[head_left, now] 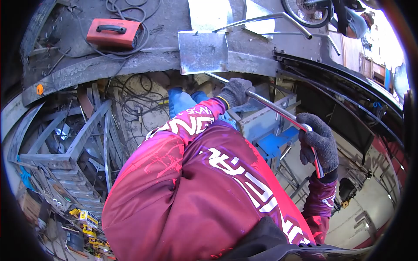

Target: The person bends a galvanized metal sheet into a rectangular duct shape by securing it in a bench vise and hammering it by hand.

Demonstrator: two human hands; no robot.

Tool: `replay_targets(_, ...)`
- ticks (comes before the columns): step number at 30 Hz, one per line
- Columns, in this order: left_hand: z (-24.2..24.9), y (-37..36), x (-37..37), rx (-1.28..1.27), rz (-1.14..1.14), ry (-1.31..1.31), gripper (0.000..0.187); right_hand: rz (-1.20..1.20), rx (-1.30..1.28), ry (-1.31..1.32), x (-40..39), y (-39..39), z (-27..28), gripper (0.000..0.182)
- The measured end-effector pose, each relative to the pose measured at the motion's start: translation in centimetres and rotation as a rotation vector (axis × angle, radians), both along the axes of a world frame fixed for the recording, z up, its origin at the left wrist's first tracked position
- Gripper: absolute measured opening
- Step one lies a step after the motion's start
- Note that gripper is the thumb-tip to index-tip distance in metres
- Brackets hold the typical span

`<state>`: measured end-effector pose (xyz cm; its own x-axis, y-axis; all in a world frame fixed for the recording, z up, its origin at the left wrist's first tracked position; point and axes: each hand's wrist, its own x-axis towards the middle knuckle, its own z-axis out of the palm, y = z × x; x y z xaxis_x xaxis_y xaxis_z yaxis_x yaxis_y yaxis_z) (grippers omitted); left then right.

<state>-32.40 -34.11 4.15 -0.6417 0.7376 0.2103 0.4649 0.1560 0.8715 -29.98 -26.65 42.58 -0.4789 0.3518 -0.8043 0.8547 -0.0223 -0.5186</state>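
A shiny bent metal tube runs diagonally in front of my body, its far end by the lower edge of a square metal sheet. My left hand, in a dark grey knit glove, is closed around the tube's far stretch. Nearer the bend, my right hand wears a matching glove and wraps its fingers around the tube. The tube's short bent end points down past the right palm and reflects the red of my sleeve.
A red welding machine sits among looped cables at upper left. More bent tubes lie near a motorcycle wheel. Another person is at upper right. Welded metal frames stand at left. A blue metal piece lies below the tube.
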Motion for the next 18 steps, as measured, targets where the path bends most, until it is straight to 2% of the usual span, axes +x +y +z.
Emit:
replay_targets(6, -0.8, 0.0, -0.1, 0.05, 0.091, -0.009, 0.006, 0.049, 0.001, -0.021, -1.3, -1.0, 0.0, 0.051)
replay_targets(11, -1.0, -2.1, -0.9, 0.123, 0.018, -0.028, 0.003, -0.204, -0.037, 0.06, -1.4, -5.0, -0.2, 0.046)
replay_targets(13, -1.0, -2.7, -0.9, 0.104, 0.004, 0.056, 0.003, -0.18, -0.038, 0.045, -1.5, -5.5, -0.1, 0.043)
replay_targets(15, -1.0, -2.7, -0.9, 0.104, 0.008, 0.045, 0.004, -0.047, -0.032, -0.034, -2.0, -5.6, 0.1, 0.043)
replay_targets(18, -1.1, -2.6, -1.3, 0.108, 0.022, 0.027, 0.007, -0.061, -0.055, 0.055, -2.3, -5.1, -0.3, 0.046)
